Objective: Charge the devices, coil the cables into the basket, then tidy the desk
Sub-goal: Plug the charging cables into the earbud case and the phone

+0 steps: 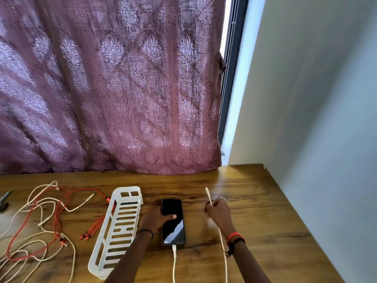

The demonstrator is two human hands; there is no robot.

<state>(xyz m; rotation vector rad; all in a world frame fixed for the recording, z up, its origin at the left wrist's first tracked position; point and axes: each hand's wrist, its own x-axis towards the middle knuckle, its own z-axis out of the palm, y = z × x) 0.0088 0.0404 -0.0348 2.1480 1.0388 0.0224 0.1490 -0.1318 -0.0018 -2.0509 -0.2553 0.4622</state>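
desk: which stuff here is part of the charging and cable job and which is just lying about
Job: phone, gripped by left hand; plugged cable in its near end; held cable in right hand; basket; loose cables left of it.
Lying about: dark object at the desk's left edge; curtain behind.

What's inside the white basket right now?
Nothing shows in the basket but its slotted floor. The left forearm covers its near right corner, so that part is unseen.
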